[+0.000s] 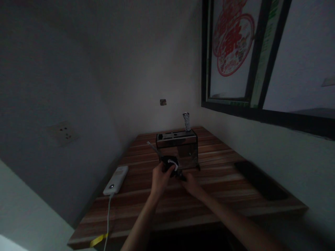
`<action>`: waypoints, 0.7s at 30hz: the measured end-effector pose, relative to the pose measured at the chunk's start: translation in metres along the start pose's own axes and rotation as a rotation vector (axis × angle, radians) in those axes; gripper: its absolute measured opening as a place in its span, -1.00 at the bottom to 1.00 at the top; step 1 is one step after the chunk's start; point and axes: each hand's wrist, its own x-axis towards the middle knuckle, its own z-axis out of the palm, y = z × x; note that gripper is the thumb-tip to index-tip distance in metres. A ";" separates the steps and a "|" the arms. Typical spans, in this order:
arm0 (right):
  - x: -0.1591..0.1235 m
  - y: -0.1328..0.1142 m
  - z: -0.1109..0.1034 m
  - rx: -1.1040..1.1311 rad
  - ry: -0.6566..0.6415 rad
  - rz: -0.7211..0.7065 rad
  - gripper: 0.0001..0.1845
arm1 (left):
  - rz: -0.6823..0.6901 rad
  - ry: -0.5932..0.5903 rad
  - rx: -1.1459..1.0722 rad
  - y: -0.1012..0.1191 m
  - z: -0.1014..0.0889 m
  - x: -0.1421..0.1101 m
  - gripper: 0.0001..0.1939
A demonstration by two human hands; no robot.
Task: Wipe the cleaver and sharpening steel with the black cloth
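My left hand (160, 177) is closed around a black object (169, 163) with a curved white mark and a thin metal rod (154, 148) sticking out to the upper left. The dim light hides its exact kind. My right hand (192, 183) is closed on a small dark piece (182, 176) at the lower right end of that object. Whether this piece is joined to it, I cannot tell. Just behind my hands stands a boxy appliance (176, 141) with a metal top and slots. A silvery patterned cylinder (186, 122) stands upright at its top right.
On the striped wooden table (214, 188), a white power strip (116, 179) with a cable lies left and a dark flat slab (259, 179) right. Yellow tape (98, 240) is at the front left edge. Walls close in, with a socket (64, 133) and a dark-framed window (232, 108).
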 end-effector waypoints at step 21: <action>0.001 0.014 0.003 -0.068 0.030 0.091 -0.68 | 0.160 0.307 -0.073 0.049 -0.061 0.046 -0.64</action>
